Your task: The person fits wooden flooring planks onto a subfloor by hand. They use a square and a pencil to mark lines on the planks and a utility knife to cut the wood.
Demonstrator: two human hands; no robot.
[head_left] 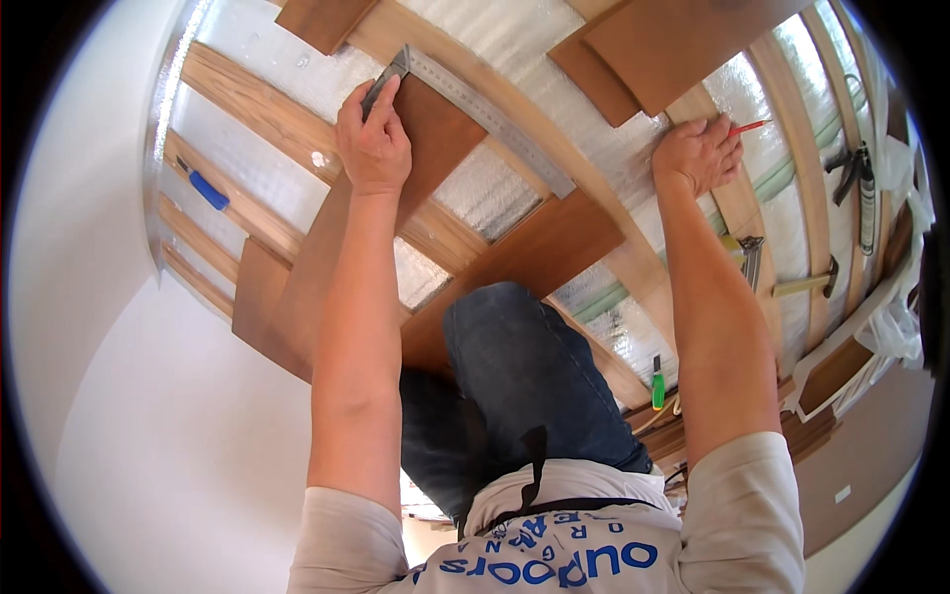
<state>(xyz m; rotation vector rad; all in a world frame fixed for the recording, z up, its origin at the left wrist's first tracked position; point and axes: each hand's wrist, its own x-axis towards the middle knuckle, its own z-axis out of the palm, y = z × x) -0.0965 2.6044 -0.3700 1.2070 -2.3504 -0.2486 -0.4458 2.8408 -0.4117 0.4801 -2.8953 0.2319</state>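
Note:
My left hand (376, 144) grips the dark handle of a carpenter's square (485, 117), near the end of a brown plank (435, 124). The square's long metal blade slants down to the right, across the plank's end and on past it. Another brown plank (554, 247) lies near my bent knee. My right hand (698, 156) is off to the right, resting by a wooden batten (737, 203), with a red pencil (750, 128) held in its fingers and pointing to the right.
Silver foil (495, 188) shows between the battens. Brown boards (683, 49) lie at the far right. A blue utility knife (203, 186) rests at left beside the white wall (99, 198). To the right are a green-handled tool (658, 386), a hammer (807, 285) and a sealant tube (868, 203).

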